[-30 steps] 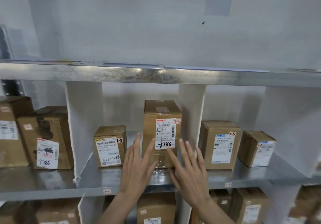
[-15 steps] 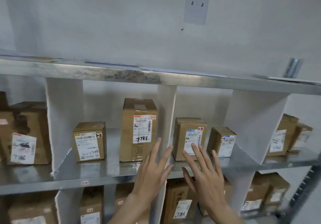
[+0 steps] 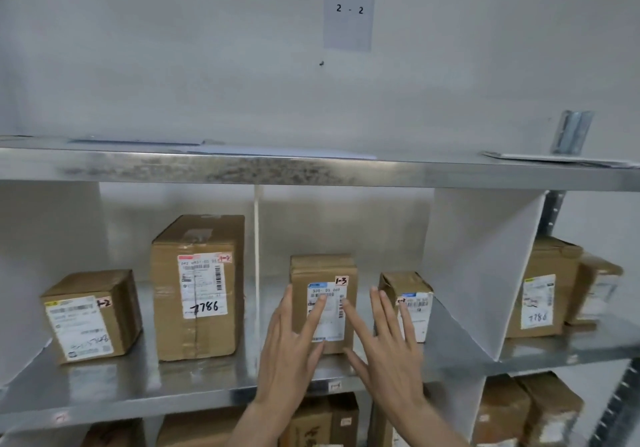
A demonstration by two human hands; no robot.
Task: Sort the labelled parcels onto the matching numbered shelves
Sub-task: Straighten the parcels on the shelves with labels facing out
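Note:
A brown parcel marked 1-3 (image 3: 323, 273) stands on the metal shelf (image 3: 173, 387) in the middle compartment. My left hand (image 3: 291, 349) and my right hand (image 3: 388, 349) are raised in front of it with fingers straight and spread, holding nothing. Fingertips of both overlap its white label; whether they touch it I cannot tell. A smaller parcel (image 3: 408, 287) sits just to its right. In the compartment to the left stand a tall parcel marked 1-2 and 7786 (image 3: 199, 287) and a small parcel marked 1-2 (image 3: 91, 315).
White divider panels (image 3: 481, 273) split the shelf into compartments. Two more parcels (image 3: 543, 287) sit at the far right. A paper sign reading 2-2 (image 3: 349, 11) hangs on the wall above the upper shelf (image 3: 311, 169). More boxes (image 3: 519, 408) fill the shelf below.
My view and both hands have shifted right, from in front of the tall 7786 parcel to in front of the 1-3 parcel. Both hands stay empty.

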